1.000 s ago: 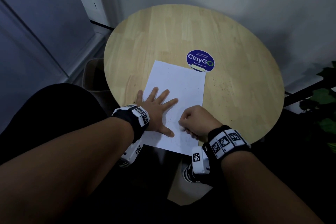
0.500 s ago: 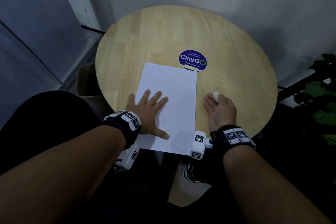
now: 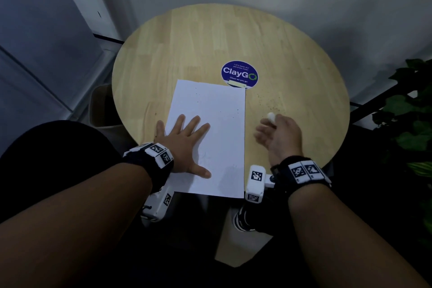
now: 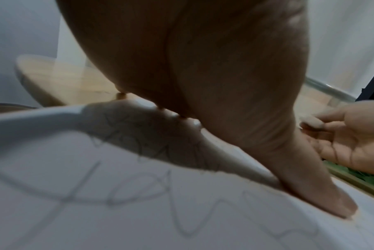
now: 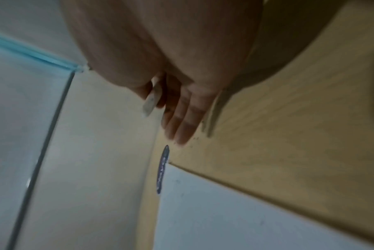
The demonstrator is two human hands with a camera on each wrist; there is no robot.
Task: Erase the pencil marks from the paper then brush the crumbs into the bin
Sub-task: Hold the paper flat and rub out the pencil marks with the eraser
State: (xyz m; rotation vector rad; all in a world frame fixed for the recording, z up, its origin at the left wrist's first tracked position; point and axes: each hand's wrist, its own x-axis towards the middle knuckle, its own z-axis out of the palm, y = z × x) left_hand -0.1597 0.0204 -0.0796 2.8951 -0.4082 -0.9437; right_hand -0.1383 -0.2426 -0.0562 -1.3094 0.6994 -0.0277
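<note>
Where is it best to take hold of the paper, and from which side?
The paper lies flat; its near edge seems to overhang the table. Probably pinch that edge from the near side, once the left hand lifts.

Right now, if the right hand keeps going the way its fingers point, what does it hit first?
Probably the paper: the right hand, holding the eraser, points its fingers left across bare table toward the sheet's right edge. Its height above the table is unclear.

Round table (image 3: pixel 187 37): paper (image 3: pixel 217 128), sticker (image 3: pixel 239 74), crumbs (image 3: pixel 268 103)
</note>
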